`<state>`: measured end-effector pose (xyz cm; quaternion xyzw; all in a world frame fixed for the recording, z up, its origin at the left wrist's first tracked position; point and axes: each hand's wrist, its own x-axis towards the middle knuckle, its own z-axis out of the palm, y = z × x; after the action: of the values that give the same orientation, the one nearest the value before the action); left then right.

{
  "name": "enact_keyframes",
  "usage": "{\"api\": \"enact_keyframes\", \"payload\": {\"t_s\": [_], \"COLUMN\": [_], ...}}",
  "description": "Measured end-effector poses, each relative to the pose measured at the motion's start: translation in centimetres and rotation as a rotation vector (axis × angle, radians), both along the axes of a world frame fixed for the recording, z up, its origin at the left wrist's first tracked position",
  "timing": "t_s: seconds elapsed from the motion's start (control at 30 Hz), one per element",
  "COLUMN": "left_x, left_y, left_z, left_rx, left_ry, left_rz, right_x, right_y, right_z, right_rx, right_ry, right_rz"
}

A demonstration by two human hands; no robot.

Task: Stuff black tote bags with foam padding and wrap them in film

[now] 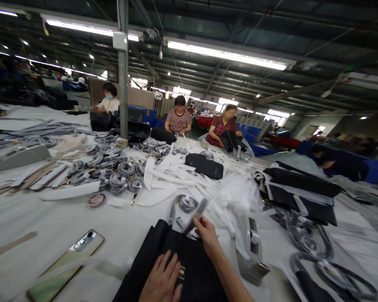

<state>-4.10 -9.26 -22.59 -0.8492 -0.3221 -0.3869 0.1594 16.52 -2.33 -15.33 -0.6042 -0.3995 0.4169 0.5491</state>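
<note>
A black handbag (182,251) with a gold clasp (182,272) lies in front of me on the white table. My left hand (164,277) rests on the bag's front beside the clasp, fingers stretched out and holding nothing. At the bag's upper edge, my right hand (208,235) pinches a plastic-wrapped strap (200,209) between thumb and fingers. The strap points up and away from me; its lower end runs behind the bag's edge. Just beyond it sits a coiled wrapped strap (187,203).
A phone (69,264) lies at left. Bundles of coiled straps (116,167) and white sheets (164,180) spread ahead. A tape dispenser (252,251) stands close on the right, with black bags (302,188) beyond. Several co-workers sit across the table, near a metal post (123,84).
</note>
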Motion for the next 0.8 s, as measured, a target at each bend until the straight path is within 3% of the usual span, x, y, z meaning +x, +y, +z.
{"api": "enact_keyframes", "payload": {"t_s": [0.3, 0.53, 0.67, 0.8], "left_x": [0.2, -0.3, -1.1, -1.2], "left_y": [-0.1, -0.2, -0.6, -1.1], "left_z": [0.1, -0.3, 0.5, 1.5], "left_rx": [-0.023, -0.119, -0.259, -0.394], "left_ry": [-0.008, 0.057, 0.193, 0.168], "left_rz": [-0.006, -0.037, -0.082, -0.076], "right_x": [-0.3, -0.3, -1.3, -3.0], "right_y": [1.7, 2.6, 0.3, -4.8], "right_z": [-0.1, 2.1, 3.1, 2.6], "right_rx": [0.045, 0.101, 0.074, 0.053], "right_ry": [-0.149, -0.244, -0.314, -0.375], "right_rz": [0.042, 0.046, 0.032, 0.052]}}
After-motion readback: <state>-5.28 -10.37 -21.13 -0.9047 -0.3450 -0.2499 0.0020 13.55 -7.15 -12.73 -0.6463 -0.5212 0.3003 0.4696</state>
